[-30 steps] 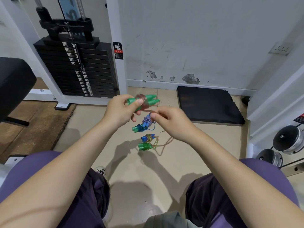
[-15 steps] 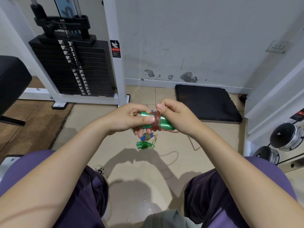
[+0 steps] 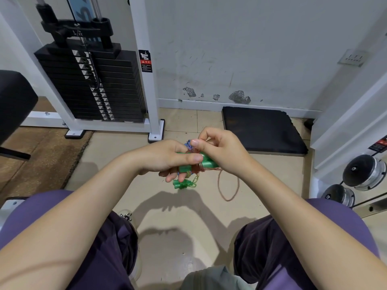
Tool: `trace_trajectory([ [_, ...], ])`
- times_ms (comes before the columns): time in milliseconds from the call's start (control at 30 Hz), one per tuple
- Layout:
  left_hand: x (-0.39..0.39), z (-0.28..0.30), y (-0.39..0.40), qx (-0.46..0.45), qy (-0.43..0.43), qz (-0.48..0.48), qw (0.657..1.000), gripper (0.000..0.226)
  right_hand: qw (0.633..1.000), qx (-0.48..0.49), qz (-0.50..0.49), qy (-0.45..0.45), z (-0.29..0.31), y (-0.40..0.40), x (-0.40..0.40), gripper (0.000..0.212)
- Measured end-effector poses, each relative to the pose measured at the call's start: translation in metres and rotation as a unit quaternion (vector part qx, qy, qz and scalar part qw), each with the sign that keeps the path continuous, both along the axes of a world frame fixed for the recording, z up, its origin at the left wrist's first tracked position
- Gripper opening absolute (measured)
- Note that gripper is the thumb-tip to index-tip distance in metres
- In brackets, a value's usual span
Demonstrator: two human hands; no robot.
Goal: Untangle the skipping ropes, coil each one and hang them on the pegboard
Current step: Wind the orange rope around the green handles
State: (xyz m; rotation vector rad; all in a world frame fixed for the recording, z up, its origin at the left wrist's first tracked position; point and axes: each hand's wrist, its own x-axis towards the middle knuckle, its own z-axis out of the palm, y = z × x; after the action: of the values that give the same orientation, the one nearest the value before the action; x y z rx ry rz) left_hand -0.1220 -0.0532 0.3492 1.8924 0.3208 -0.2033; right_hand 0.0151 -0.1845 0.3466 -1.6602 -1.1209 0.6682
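1. The left hand (image 3: 165, 158) grips the green handles (image 3: 201, 162), thumb clamped across them, apparently to keep the brown rope's coil (image 3: 195, 166) from slipping.
2. The right hand (image 3: 219, 151) pinches something beside the coil, probably the winding strand; which strand is unclear.
3. A loose brown loop (image 3: 228, 185) trails to the floor (image 3: 117, 164).
4. Another bundle with green handles (image 3: 182, 184) lies below the hands; no pegboard is visible.
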Motion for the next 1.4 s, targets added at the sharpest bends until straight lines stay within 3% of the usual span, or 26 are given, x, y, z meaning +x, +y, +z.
trace_trajectory([
  [133,-0.002,0.003,0.001,0.002,-0.045,-0.002,0.999,0.036,0.997,0.01,-0.004,0.074,0.002,0.0,0.005,0.03],
  [267,-0.001,-0.001,0.002,0.021,-0.074,0.004,0.997,0.033,0.997,-0.032,0.012,0.07,0.003,0.0,0.007,0.024],
  [467,-0.001,-0.005,0.011,-0.072,-0.148,0.09,0.982,0.032,0.965,0.004,0.048,0.258,0.005,0.0,0.016,0.033],
  [567,0.003,-0.005,0.022,-0.097,-0.204,0.208,0.952,0.035,0.973,-0.005,0.041,0.227,0.001,0.0,0.012,0.022],
  [667,0.003,-0.007,0.032,-0.062,-0.221,0.32,0.919,0.034,0.991,-0.041,0.023,0.128,-0.002,0.001,0.004,0.011],
  [800,0.005,-0.011,0.032,-0.031,-0.221,0.353,0.909,0.035,0.999,-0.046,0.007,-0.011,0.001,0.003,-0.007,0.019],
  [900,0.005,-0.011,0.031,-0.018,-0.202,0.347,0.916,0.034,0.997,-0.039,-0.029,-0.067,0.008,0.002,-0.004,0.027],
  [1067,0.006,-0.014,0.031,0.171,-0.108,0.278,0.939,0.028,0.985,-0.01,-0.028,-0.171,0.016,-0.004,0.007,0.025],
  [1167,0.008,-0.016,0.023,0.225,-0.042,0.202,0.952,0.023,0.975,-0.003,0.008,-0.221,0.015,-0.002,0.004,0.023],
  [1300,0.003,-0.01,0.014,0.157,0.019,0.039,0.987,0.029,0.975,0.001,0.026,-0.219,0.009,0.0,0.011,0.014],
  [1400,-0.001,-0.003,0.011,0.057,-0.015,-0.015,0.998,0.025,0.984,-0.003,0.013,-0.178,0.005,0.0,0.011,0.019],
])
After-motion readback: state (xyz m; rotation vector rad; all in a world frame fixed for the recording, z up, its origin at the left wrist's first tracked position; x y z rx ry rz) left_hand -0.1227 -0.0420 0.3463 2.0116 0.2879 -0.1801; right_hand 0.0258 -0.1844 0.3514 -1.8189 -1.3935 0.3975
